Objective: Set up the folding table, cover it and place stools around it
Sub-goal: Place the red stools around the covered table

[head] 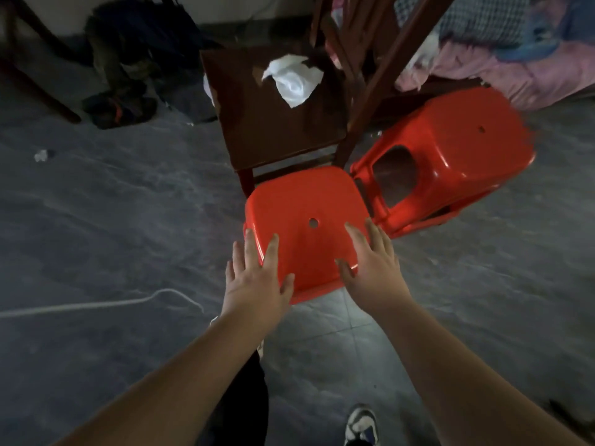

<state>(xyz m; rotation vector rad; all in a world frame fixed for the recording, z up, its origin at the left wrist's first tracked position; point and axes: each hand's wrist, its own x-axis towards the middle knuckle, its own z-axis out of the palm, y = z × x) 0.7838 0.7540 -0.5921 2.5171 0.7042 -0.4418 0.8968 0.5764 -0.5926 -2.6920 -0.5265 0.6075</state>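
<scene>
An upright red plastic stool (306,217) stands on the grey floor just in front of me, its square seat with a small centre hole facing up. My left hand (257,281) hovers over the seat's near left corner, fingers spread, holding nothing. My right hand (370,272) is spread over the near right corner, empty as well. I cannot tell whether either hand touches the seat. A stack of red stools (450,156) tilts to the right behind it, motion-blurred. No folding table or cover is in view.
A dark wooden chair (273,123) with crumpled white paper (294,78) on its seat stands right behind the stool. A bed with pink bedding (515,69) is at the far right. Shoes (119,111) lie far left, a white cord (96,305) crosses the floor.
</scene>
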